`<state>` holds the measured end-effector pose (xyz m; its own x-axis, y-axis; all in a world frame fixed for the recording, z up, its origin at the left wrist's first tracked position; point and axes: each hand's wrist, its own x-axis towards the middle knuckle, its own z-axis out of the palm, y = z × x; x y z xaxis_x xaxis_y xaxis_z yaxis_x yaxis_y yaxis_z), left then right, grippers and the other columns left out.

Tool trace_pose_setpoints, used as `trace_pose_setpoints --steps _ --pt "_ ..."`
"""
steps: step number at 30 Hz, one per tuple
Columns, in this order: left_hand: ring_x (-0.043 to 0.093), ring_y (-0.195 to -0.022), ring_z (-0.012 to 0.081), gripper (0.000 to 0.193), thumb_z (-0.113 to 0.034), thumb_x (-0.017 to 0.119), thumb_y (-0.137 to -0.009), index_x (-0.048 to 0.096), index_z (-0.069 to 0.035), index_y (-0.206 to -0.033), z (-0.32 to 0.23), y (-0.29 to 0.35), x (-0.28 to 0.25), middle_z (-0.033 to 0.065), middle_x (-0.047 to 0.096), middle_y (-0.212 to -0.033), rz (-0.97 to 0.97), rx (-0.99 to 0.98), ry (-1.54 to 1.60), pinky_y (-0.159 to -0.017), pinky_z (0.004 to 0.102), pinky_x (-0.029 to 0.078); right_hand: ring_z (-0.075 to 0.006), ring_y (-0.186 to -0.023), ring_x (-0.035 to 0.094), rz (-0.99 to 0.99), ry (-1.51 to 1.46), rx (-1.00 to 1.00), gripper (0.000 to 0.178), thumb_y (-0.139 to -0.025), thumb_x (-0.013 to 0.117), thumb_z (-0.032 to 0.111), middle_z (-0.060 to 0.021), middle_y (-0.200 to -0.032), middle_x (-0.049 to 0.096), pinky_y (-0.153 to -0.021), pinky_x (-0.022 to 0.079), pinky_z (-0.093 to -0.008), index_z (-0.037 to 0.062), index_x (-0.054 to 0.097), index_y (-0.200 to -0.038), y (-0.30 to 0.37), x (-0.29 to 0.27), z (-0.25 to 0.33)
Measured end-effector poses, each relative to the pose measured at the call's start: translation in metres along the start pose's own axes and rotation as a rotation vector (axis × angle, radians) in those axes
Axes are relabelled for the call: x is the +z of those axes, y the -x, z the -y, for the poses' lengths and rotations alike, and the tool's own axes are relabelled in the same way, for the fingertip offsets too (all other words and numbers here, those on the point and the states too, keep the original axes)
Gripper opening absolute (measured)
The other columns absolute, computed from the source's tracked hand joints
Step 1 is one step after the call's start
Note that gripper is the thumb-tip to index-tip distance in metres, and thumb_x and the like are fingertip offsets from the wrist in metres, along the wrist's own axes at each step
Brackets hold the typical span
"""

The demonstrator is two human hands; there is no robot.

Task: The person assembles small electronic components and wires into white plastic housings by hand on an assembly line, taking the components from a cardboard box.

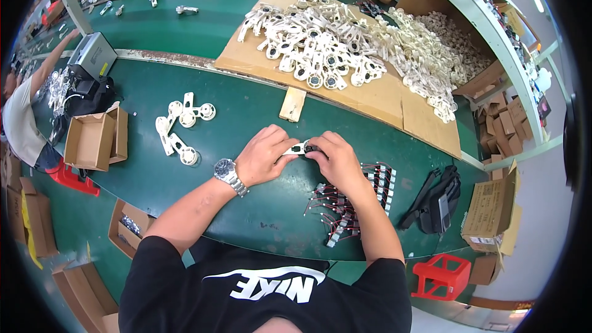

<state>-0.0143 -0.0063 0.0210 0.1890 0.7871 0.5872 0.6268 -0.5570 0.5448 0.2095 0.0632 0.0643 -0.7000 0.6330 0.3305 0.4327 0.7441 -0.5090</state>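
Observation:
Both my hands meet over the middle of the green table, closed on one small white plastic housing [298, 148]. My left hand [265, 155], with a metal watch on its wrist, pinches the housing's left end. At the right end, the fingers of my right hand [336, 159] grip it, covering much of that end; something dark shows there. Beneath and beside my right forearm lie rows of small grey components with red and black wires [383, 186]. Several loose white plastic housings with round ends [185, 116] rest left of my left hand.
A large heap of white housings [327, 43] covers a cardboard sheet [246, 55] beyond my hands. A small wooden block [293, 104] lies nearer. At left stand open cardboard boxes [89, 142]; a black bag [438, 203] lies at right. Other people work across and at far left.

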Motion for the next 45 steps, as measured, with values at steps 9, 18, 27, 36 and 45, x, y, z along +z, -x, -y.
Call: trace_pose_setpoints --steps 9,18,27,36,45 --pt "0.06 -0.09 0.0318 0.035 -0.009 0.083 -0.084 0.073 -0.001 -0.116 0.001 0.0 -0.001 0.0109 0.062 -0.092 -0.006 0.012 0.002 -0.081 0.0422 0.051 -0.0333 -0.093 0.063 -0.002 -0.081 -0.015 0.021 -0.083 0.078 -0.003 -0.0118 -0.093 0.067 -0.082 0.052 -0.0424 0.0017 0.071 -0.103 -0.003 -0.005 -0.001" --pt "0.057 -0.091 0.0318 0.026 -0.012 0.077 -0.089 0.071 -0.001 -0.112 0.003 0.004 0.001 0.0104 0.057 -0.093 0.007 -0.011 0.023 -0.082 0.0432 0.049 -0.0323 -0.093 0.063 0.011 0.07 -0.035 0.03 -0.078 0.088 0.012 -0.0101 -0.094 0.068 -0.082 0.052 -0.0422 0.0025 0.074 -0.103 -0.002 -0.003 0.007" --pt "0.058 -0.088 0.032 0.03 -0.01 0.08 -0.086 0.073 -0.001 -0.114 0.002 0.002 -0.003 0.0111 0.061 -0.093 0.013 0.022 -0.024 -0.081 0.0428 0.05 -0.0332 -0.093 0.065 -0.005 0.04 -0.004 0.022 -0.085 0.081 0.005 -0.0125 -0.096 0.071 -0.083 0.055 -0.0427 0.0017 0.075 -0.106 -0.003 -0.006 0.015" --pt "0.058 -0.089 0.0325 0.031 -0.008 0.08 -0.085 0.073 -0.001 -0.114 0.002 0.002 -0.003 0.0113 0.061 -0.093 -0.051 -0.005 -0.022 -0.081 0.0427 0.051 -0.0348 -0.099 0.064 -0.082 0.106 -0.107 0.029 -0.084 0.077 -0.003 -0.0121 -0.109 0.068 -0.086 0.056 -0.0431 0.0028 0.073 -0.112 -0.002 0.001 0.007" --pt "0.059 -0.089 0.0312 0.031 -0.007 0.08 -0.084 0.073 -0.001 -0.114 0.003 0.001 -0.005 0.0102 0.062 -0.093 -0.059 0.02 0.015 -0.08 0.0424 0.051 -0.013 -0.076 0.063 0.028 -0.565 0.46 0.035 -0.095 0.078 0.004 -0.0069 -0.104 0.065 -0.067 0.054 -0.0291 0.0026 0.065 -0.127 0.004 0.007 -0.009"
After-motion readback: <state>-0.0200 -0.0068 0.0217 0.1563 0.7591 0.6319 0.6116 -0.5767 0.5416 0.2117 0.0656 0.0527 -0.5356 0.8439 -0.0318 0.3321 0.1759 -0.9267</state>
